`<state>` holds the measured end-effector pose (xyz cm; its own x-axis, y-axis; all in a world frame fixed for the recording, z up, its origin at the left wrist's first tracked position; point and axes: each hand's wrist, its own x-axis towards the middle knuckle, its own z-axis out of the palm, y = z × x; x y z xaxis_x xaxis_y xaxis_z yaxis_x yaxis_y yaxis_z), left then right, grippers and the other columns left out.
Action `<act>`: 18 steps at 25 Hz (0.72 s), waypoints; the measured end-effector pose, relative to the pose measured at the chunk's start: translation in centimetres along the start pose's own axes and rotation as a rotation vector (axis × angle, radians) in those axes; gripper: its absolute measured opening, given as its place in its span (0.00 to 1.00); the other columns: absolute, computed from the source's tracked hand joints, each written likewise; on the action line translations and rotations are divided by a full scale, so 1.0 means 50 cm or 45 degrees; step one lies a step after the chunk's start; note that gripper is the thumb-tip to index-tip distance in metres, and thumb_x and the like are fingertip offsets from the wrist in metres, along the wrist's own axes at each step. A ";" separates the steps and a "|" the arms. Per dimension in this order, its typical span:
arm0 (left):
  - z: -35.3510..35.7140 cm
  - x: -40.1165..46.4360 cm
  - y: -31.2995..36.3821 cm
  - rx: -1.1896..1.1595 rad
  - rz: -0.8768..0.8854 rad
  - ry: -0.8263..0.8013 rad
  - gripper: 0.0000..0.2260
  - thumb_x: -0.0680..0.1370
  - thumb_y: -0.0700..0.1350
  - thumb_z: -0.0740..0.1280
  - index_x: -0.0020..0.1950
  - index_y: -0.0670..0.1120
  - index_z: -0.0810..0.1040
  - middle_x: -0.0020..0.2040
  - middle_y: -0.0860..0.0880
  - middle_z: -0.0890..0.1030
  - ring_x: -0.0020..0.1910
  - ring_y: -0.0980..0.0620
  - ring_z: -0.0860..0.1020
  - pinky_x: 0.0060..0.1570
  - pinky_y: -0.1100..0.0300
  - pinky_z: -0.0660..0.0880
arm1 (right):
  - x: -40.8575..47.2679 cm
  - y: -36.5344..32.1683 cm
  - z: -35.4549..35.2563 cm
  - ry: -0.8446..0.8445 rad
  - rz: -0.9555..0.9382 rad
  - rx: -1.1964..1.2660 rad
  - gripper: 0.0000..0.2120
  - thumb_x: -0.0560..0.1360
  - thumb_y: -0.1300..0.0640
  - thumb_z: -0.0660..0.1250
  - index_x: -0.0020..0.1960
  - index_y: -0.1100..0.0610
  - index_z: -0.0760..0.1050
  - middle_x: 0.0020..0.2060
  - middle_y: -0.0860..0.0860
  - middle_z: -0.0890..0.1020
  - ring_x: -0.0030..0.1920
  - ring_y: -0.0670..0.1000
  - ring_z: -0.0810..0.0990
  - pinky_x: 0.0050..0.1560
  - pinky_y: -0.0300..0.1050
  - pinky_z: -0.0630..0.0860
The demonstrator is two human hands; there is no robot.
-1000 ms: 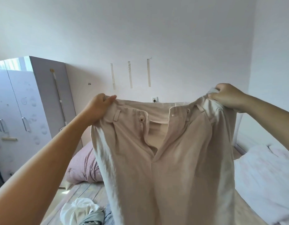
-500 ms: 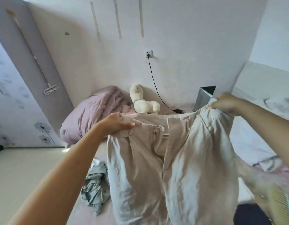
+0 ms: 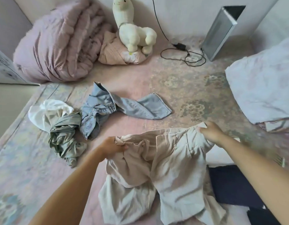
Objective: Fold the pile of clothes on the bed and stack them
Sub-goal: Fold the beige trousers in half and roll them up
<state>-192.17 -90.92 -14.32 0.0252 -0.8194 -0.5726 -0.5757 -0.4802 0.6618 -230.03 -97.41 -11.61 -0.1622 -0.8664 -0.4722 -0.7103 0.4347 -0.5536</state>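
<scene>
While each hand grips it, beige trousers point(image 3: 171, 161) span between.

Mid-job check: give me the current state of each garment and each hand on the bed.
beige trousers: unfolded, fly open, waistband gripped at both ends
left hand: grips the waistband's left end
right hand: grips the waistband's right end
jeans: crumpled, unfolded
grey-green garment: bunched, unfolded
white garment: crumpled, unfolded
pink quilt: rolled up
</scene>
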 end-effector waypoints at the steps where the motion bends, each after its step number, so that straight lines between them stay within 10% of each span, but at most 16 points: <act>1: 0.022 0.038 -0.024 0.034 -0.032 -0.056 0.13 0.68 0.47 0.77 0.47 0.40 0.82 0.39 0.49 0.81 0.39 0.54 0.76 0.41 0.60 0.73 | 0.033 0.019 0.033 -0.022 0.019 -0.034 0.09 0.79 0.57 0.61 0.55 0.62 0.72 0.51 0.58 0.73 0.55 0.58 0.73 0.50 0.48 0.67; 4: 0.064 0.177 -0.098 0.114 0.012 -0.068 0.15 0.65 0.55 0.76 0.41 0.44 0.84 0.41 0.52 0.83 0.41 0.56 0.77 0.47 0.58 0.74 | 0.139 0.058 0.129 -0.025 0.008 -0.111 0.13 0.80 0.57 0.59 0.60 0.65 0.69 0.57 0.60 0.74 0.57 0.60 0.73 0.52 0.49 0.67; 10: 0.110 0.430 -0.140 0.013 0.057 0.554 0.12 0.71 0.51 0.74 0.47 0.44 0.80 0.44 0.53 0.80 0.46 0.49 0.77 0.44 0.54 0.72 | 0.345 0.077 0.275 0.373 -0.071 -0.039 0.07 0.81 0.56 0.58 0.49 0.59 0.65 0.38 0.58 0.74 0.45 0.63 0.75 0.38 0.48 0.62; 15: 0.204 0.558 -0.190 0.403 0.169 0.809 0.20 0.78 0.39 0.60 0.70 0.38 0.64 0.65 0.38 0.71 0.63 0.38 0.69 0.59 0.50 0.65 | 0.442 0.092 0.423 0.480 -0.088 -0.213 0.26 0.78 0.58 0.62 0.73 0.60 0.59 0.68 0.62 0.66 0.68 0.63 0.65 0.64 0.54 0.64; 18: 0.318 0.590 -0.243 0.691 0.371 0.693 0.25 0.80 0.43 0.54 0.76 0.38 0.56 0.76 0.38 0.60 0.76 0.41 0.57 0.74 0.48 0.49 | 0.421 0.109 0.555 0.320 -0.329 -0.440 0.24 0.78 0.55 0.63 0.71 0.61 0.63 0.70 0.62 0.63 0.69 0.62 0.63 0.64 0.55 0.63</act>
<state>-197.45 -104.29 -46.96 0.1261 -0.9920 -0.0069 -0.9321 -0.1208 0.3415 -218.31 -106.48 -43.62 -0.0807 -0.9860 -0.1458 -0.9276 0.1279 -0.3510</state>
